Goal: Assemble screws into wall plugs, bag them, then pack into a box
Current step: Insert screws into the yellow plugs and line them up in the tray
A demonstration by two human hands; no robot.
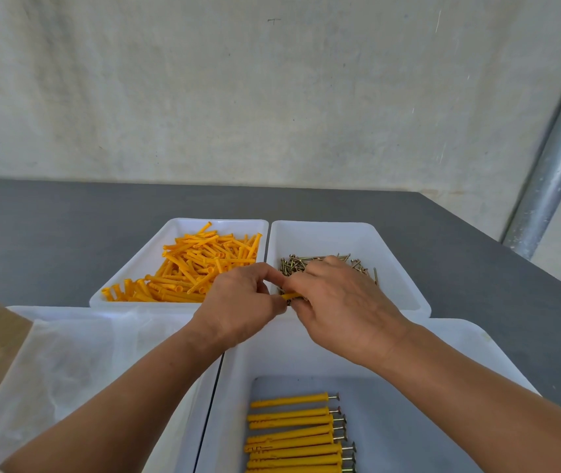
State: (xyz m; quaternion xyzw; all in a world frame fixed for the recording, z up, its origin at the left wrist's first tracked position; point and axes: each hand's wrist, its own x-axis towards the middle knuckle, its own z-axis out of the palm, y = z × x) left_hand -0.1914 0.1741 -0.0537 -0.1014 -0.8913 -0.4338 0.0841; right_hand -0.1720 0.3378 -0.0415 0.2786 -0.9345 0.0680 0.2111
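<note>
Head view has the left hand [238, 302] pinching a yellow wall plug [290, 296] while the right hand [340, 302] curls its fingers over the other end, probably to seat a hidden screw, both kept just beside the loose screws [320, 262] for short reaches, on a dark grey table [67, 233] before a pale wall [272, 97]

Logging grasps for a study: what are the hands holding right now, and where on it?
One yellow wall plug: the left hand pinches its left end, and the right hand grips its right end.
</note>
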